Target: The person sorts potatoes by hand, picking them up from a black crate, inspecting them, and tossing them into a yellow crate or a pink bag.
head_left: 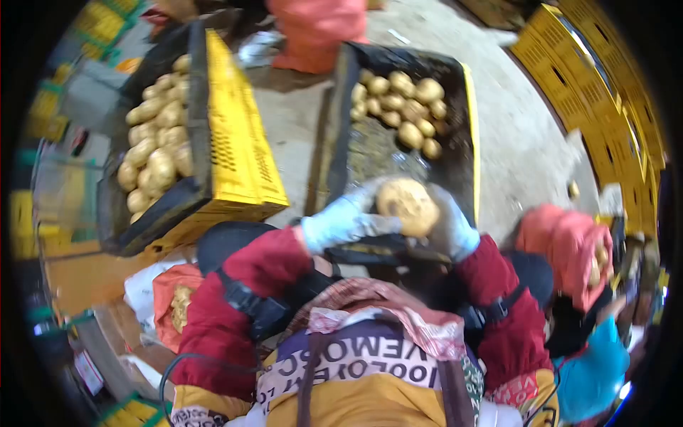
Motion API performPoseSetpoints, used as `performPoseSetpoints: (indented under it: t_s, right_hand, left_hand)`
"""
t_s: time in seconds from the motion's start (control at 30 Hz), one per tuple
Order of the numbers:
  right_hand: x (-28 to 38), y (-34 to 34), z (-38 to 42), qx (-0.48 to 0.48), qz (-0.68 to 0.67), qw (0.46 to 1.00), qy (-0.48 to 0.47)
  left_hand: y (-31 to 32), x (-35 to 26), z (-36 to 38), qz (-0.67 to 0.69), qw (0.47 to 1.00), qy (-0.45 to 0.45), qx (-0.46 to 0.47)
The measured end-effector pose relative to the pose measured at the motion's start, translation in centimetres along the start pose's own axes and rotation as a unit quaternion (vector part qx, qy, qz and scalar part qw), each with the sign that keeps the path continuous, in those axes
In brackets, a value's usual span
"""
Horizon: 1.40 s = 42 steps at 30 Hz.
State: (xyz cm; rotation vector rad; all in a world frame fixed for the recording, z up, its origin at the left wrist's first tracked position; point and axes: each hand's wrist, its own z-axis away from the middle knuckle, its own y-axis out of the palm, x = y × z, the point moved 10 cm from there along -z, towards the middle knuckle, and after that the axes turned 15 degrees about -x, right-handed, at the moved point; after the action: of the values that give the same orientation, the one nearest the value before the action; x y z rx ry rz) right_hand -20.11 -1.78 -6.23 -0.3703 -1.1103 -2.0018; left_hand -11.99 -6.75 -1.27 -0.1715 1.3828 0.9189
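Observation:
A large potato (407, 206) with dirt marks is held between my two gloved hands, above the near end of a black-lined crate (474, 135). My left hand (348, 217) grips it from the left, its fingers and thumb against the skin. My right hand (452, 224) closes round its right side, somewhat blurred. Both gloves are light blue and greyish with dirt. At the far end of the crate lies a group of smaller potatoes (402, 99). Wet, dirty lining shows between them and my hands.
At the left, a yellow crate (238, 135) with black lining holds many potatoes (158, 135). Red sacks stand at the back (320, 32) and right (555, 242). Stacked yellow crates (569, 71) line the right. A person in a turquoise top (594, 370) is at lower right.

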Motion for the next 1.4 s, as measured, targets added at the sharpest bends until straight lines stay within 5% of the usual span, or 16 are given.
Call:
performPoseSetpoints:
  t_s: [0.03,0.1,0.17,0.27,0.3,0.37,0.43,0.5,0.6,0.63,0.7,0.8,0.9,1.1,1.23,1.4]
  right_hand:
    - [0.4,0.7,0.4,0.037,-0.003,0.999,0.003]
    - [0.8,0.8,-0.3,-0.070,-0.003,0.997,-0.025]
    - [1.3,2.4,-1.0,-0.035,0.038,0.997,-0.061]
    - [2.6,3.7,-0.2,-0.084,0.111,0.982,-0.124]
    - [1.9,2.8,-1.5,-0.034,0.135,0.982,-0.125]
    - [2.1,5.0,-0.5,-0.012,0.133,0.984,-0.121]
    - [1.8,5.5,-0.5,-0.019,0.120,0.987,-0.109]
    - [1.6,4.9,-1.0,-0.035,0.103,0.990,-0.094]
    - [1.6,4.7,-1.4,-0.070,0.078,0.989,-0.103]
    - [2.2,5.5,0.0,-0.125,0.082,0.977,-0.154]
    - [1.0,4.0,-0.8,-0.126,0.092,0.984,-0.089]
    - [-0.9,2.1,-2.7,-0.100,0.109,0.989,-0.025]
    - [-1.7,1.9,-3.0,-0.115,0.116,0.986,-0.009]
    - [-1.1,2.6,-2.8,-0.148,0.117,0.982,-0.005]
    - [-1.5,3.2,-3.2,-0.106,0.118,0.987,-0.003]
    - [-2.9,0.3,-4.9,-0.137,0.139,0.981,0.018]
  left_hand:
    - [-0.6,0.1,0.3,-0.042,0.997,-0.043,-0.038]
    - [-2.5,0.2,0.2,-0.143,0.983,-0.029,-0.111]
    - [-2.9,-2.9,0.6,-0.279,0.944,0.109,-0.138]
    - [-3.0,-2.7,1.5,-0.233,0.966,0.033,-0.111]
    - [-1.9,-3.0,0.6,-0.148,0.970,0.182,-0.058]
    - [-0.2,-2.5,1.9,0.000,0.999,0.042,0.029]
    - [-1.4,-2.0,3.4,0.006,1.000,0.000,0.006]
    - [-4.6,-0.8,4.3,-0.020,0.990,-0.043,-0.132]
    - [-6.9,-4.9,7.3,0.168,0.961,0.147,-0.164]
    - [-9.1,-4.4,8.3,0.259,0.940,0.110,-0.191]
    - [-11.6,-8.3,12.3,0.072,0.927,0.221,-0.296]
    - [-15.8,-10.2,15.8,0.149,0.856,0.304,-0.391]
    - [-18.6,-11.9,19.4,-0.073,0.777,0.362,-0.509]
    - [-19.0,-13.8,22.2,-0.114,0.734,0.412,-0.528]
    - [-19.0,-13.9,23.2,-0.058,0.750,0.402,-0.523]
    - [-20.6,-12.0,23.5,0.163,0.829,0.275,-0.460]
